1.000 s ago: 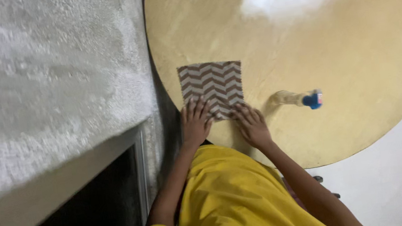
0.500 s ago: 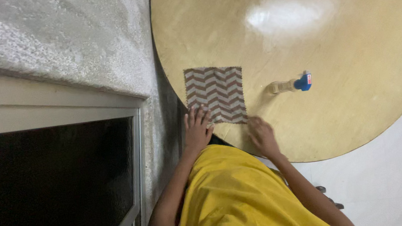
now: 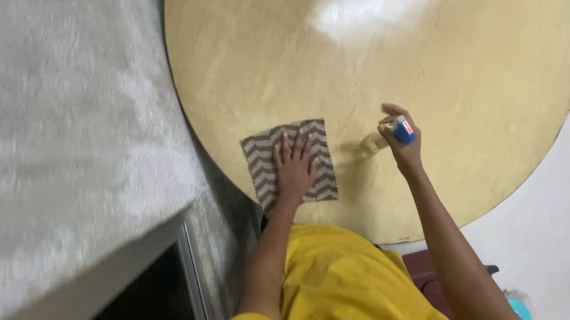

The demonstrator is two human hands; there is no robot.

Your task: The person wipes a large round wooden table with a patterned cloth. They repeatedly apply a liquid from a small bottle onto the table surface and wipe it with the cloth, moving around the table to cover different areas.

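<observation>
The chevron cloth is pressed flat near the bench's near edge by the open left hand; the small blue-capped bottle is gripped by the right hand, apparently not yet applied.

We've got the cloth on the table near its left edge, left hand on it, bottle just right.
</observation>
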